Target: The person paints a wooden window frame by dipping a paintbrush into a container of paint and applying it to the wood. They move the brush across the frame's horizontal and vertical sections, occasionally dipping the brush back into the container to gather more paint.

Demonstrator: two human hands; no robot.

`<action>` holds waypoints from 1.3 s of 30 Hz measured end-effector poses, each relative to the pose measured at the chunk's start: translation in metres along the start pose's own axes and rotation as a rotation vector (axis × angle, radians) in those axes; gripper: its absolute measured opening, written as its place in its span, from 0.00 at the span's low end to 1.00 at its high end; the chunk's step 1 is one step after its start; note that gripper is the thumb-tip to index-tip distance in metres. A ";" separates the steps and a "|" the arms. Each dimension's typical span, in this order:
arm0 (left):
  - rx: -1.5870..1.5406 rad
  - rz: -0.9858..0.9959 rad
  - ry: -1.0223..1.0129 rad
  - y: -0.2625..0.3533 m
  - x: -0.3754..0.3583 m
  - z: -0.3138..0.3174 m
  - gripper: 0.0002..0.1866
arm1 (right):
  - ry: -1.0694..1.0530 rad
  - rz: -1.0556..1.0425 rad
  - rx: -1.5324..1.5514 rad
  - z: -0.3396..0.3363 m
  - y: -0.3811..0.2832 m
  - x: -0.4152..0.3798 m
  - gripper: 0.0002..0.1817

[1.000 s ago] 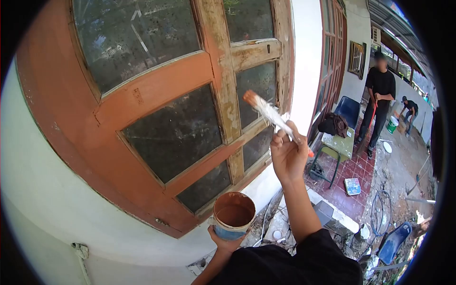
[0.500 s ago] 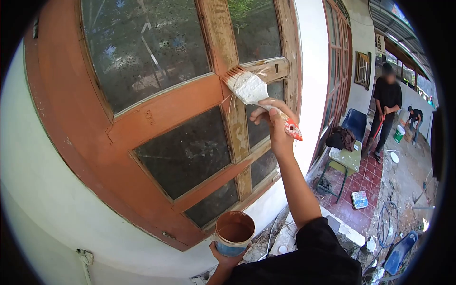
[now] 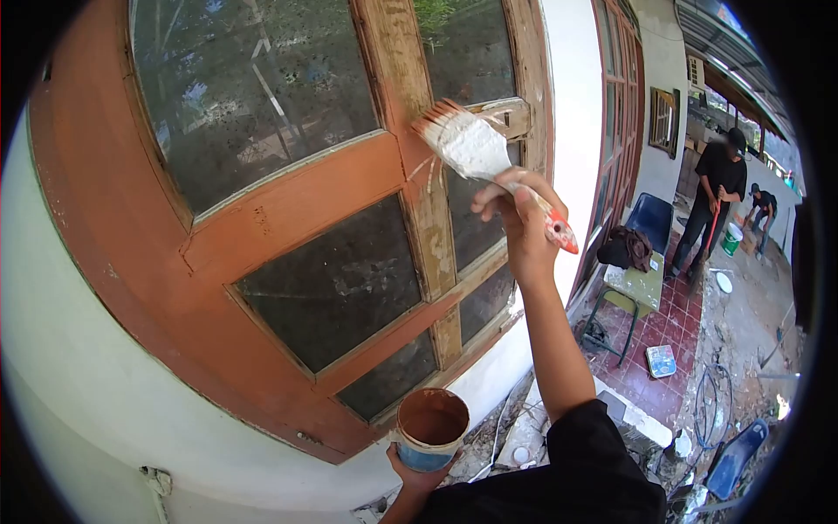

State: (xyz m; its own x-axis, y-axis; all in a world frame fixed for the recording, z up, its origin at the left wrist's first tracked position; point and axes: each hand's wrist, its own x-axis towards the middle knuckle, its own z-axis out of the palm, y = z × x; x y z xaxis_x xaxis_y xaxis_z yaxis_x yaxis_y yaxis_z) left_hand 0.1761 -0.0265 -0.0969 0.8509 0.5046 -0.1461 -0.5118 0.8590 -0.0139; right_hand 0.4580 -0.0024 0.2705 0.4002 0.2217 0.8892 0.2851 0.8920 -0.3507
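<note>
My right hand (image 3: 526, 218) is closed round the handle of a wide paintbrush (image 3: 471, 147), white-crusted on its body and red at the handle's end. Its brown-tipped bristles meet, or hover just in front of, the bare upright bar of a wooden window frame (image 3: 297, 185). Reddish-brown paint covers the frame's left side and its nearer crossbars, while the middle and right bars show worn wood. Low down, my left hand (image 3: 419, 472) grips a paint can (image 3: 432, 430) from beneath and the side. Brown paint coats the inside of the can.
A chair (image 3: 635, 275) holding a dark cloth stands on red tiles, near a square tin (image 3: 661, 361). Farther back, one person (image 3: 720, 188) holds a red-handled tool and another bends near a green-white bucket (image 3: 731, 239). Rubble and a hose (image 3: 714, 406) lie at lower right.
My right hand and the paintbrush have shifted slightly right, with the bristle tips now higher on the bare upright. The can stays nearly in place. The standing person in back has moved right.
</note>
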 end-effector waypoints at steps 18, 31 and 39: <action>0.312 0.051 0.077 0.001 -0.009 -0.004 0.50 | -0.169 0.196 -0.132 -0.046 0.008 -0.073 0.15; 0.264 0.057 -0.114 -0.006 -0.016 -0.004 0.56 | -0.124 0.179 -0.006 -0.021 0.014 -0.014 0.18; 0.292 0.086 -0.076 0.007 -0.019 0.003 0.62 | -0.184 0.342 -0.112 -0.049 0.022 -0.091 0.19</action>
State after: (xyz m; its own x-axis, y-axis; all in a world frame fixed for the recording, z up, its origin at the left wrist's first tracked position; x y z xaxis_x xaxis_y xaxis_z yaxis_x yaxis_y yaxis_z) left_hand 0.1570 -0.0298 -0.0916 0.8180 0.5721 -0.0600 -0.5360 0.7959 0.2815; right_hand 0.4707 -0.0222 0.1677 0.3283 0.5742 0.7500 0.2595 0.7087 -0.6561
